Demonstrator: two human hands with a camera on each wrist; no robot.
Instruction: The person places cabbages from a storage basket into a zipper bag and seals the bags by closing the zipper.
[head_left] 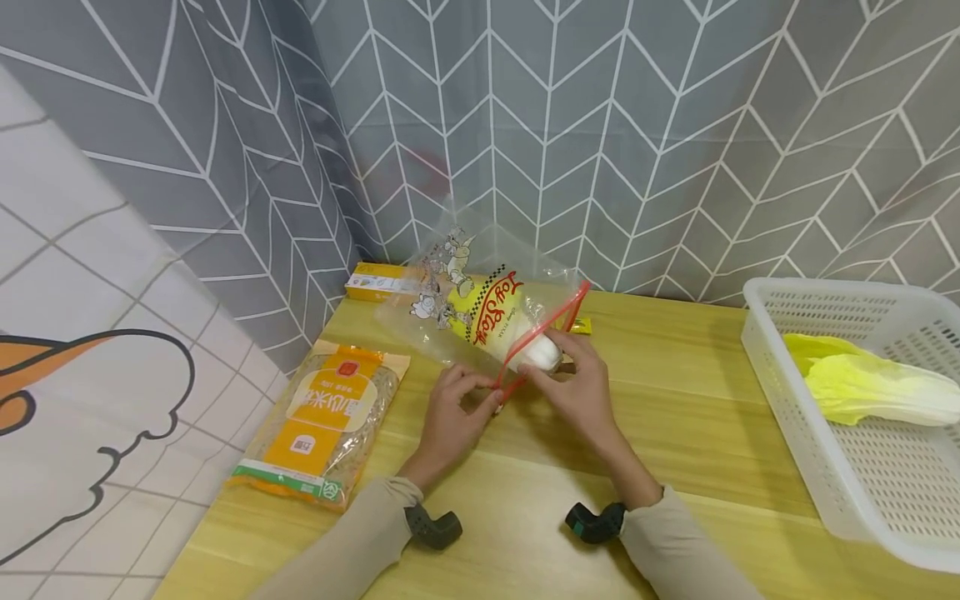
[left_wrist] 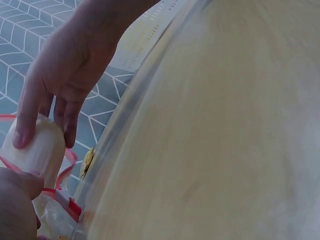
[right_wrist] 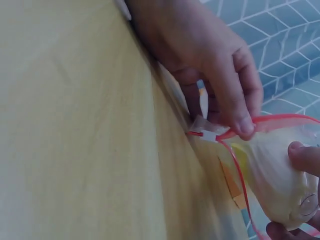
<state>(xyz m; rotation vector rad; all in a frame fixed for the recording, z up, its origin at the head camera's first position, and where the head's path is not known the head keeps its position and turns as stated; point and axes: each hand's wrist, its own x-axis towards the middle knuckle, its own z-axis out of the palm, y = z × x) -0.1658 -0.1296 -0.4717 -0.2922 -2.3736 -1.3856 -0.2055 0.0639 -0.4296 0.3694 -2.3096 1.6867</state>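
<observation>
A clear zip bag point(head_left: 438, 310) with a red zipper edge and "Toy Story" print is tilted above the table, its mouth toward me. Inside is a napa cabbage point(head_left: 538, 353), its white base showing at the opening. My left hand point(head_left: 453, 417) pinches the bag's edge near the white slider, as the right wrist view shows. My right hand point(head_left: 583, 387) grips the cabbage's base with thumb and fingers on either side. In the left wrist view, this cabbage point(left_wrist: 42, 147) sits between the red edges. The bag's print hides much of the leafy end.
On the left lies an orange-labelled packet of noodles point(head_left: 322, 425). Behind the bag are a yellow box point(head_left: 375, 282) and a small yellow packet point(head_left: 581, 325). A white basket point(head_left: 787, 408) at the right holds another cabbage point(head_left: 873, 387). A patterned curtain point(head_left: 570, 125) borders the back.
</observation>
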